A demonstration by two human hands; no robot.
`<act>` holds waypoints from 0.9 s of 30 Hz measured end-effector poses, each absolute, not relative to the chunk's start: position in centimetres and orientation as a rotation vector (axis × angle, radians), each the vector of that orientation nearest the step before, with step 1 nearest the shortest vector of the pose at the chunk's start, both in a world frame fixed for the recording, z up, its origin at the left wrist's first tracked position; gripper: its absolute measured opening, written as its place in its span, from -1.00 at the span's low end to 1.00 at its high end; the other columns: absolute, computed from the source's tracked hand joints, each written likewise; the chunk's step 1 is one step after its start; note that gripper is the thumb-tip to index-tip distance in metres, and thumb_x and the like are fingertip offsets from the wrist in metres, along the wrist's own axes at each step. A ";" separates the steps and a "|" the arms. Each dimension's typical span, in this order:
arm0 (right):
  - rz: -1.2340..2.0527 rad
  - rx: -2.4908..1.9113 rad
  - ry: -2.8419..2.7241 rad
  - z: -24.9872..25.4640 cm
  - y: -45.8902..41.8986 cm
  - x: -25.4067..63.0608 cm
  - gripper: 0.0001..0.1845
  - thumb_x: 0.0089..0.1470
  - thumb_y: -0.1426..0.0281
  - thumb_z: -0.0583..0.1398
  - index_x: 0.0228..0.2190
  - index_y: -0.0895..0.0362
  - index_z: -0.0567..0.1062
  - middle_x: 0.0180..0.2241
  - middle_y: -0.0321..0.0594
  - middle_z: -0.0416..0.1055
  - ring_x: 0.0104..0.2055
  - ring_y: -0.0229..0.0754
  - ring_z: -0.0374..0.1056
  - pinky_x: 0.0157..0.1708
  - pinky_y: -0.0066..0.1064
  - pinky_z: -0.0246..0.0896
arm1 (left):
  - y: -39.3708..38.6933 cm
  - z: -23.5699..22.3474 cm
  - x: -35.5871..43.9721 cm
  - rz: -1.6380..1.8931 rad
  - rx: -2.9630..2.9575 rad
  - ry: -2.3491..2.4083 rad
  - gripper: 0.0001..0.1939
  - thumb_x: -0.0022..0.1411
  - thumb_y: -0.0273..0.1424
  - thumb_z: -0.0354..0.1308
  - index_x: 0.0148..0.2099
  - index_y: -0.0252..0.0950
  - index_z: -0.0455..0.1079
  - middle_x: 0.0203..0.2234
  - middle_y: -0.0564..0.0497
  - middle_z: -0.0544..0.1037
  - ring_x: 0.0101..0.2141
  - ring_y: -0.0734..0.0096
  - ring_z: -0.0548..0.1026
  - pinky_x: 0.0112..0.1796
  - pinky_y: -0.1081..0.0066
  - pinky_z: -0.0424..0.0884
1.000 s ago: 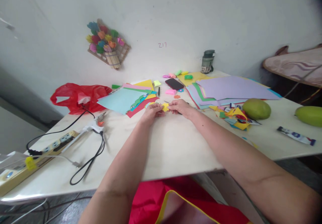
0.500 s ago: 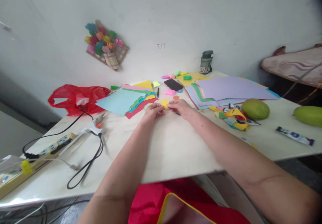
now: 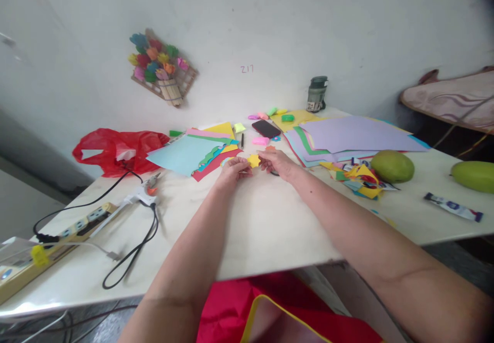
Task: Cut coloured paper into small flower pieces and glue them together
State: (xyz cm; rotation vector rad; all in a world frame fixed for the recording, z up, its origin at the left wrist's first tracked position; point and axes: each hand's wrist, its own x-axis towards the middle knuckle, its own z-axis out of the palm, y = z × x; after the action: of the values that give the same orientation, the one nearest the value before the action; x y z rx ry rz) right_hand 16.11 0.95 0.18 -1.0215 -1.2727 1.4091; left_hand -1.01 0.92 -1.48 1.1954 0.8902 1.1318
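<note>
While the left fingers (image 3: 241,165) pinch a yellow cutout (image 3: 254,161), the right fingers (image 3: 265,155) curl beside it, grip unclear.

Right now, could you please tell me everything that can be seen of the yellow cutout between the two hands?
The yellow cutout is a small, bright piece with a scalloped, flower-like edge; it looks like thin, flat paper. The left hand has its left side in its grip, over the white table. The right hand is close by its other side; whether it touches is too small to tell.
</note>
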 end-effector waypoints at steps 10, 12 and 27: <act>1.282 -1.098 -1.253 0.2 1.2 16.1 -0.91 -0.07 0.54 0.24 -0.57 0.24 0.46 -0.73 -0.36 0.33 -0.73 -0.45 0.12 -0.69 -0.60 0.00 | 1.0 -1.3 -0.9 1.093 1.140 0.876 -0.69 -0.09 -0.20 0.23 -0.41 -0.35 0.33 -0.56 0.00 0.47 -0.57 0.45 0.44 -0.47 0.37 0.43; 1.280 -1.085 -1.233 0.2 1.2 16.1 -0.92 -0.10 0.53 0.25 -0.58 0.24 0.47 -0.73 -0.36 0.34 -0.73 -0.46 0.11 -0.70 -0.60 -0.01 | 1.0 -1.3 -0.9 1.088 1.181 0.884 -0.70 -0.11 -0.24 0.27 -0.42 -0.35 0.33 -0.54 0.00 0.47 -0.56 0.48 0.43 -0.48 0.42 0.41; 1.018 -1.325 -1.444 -0.2 1.8 17.1 -0.74 -0.03 0.45 0.21 -0.70 0.19 0.39 -0.76 -0.35 0.27 -0.75 -0.44 0.06 -0.72 -0.56 -0.08 | 1.1 -0.2 -2.2 0.616 1.794 1.420 -0.91 -0.25 -0.49 0.30 -0.63 -0.32 0.42 -0.79 0.09 0.34 -0.72 0.56 0.23 -0.67 0.53 0.12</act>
State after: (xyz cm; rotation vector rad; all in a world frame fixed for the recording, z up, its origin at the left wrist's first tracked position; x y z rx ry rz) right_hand 17.07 1.77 -0.21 -1.3254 -1.4444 1.0177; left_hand -2.23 1.13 -0.20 1.7940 1.4195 0.6159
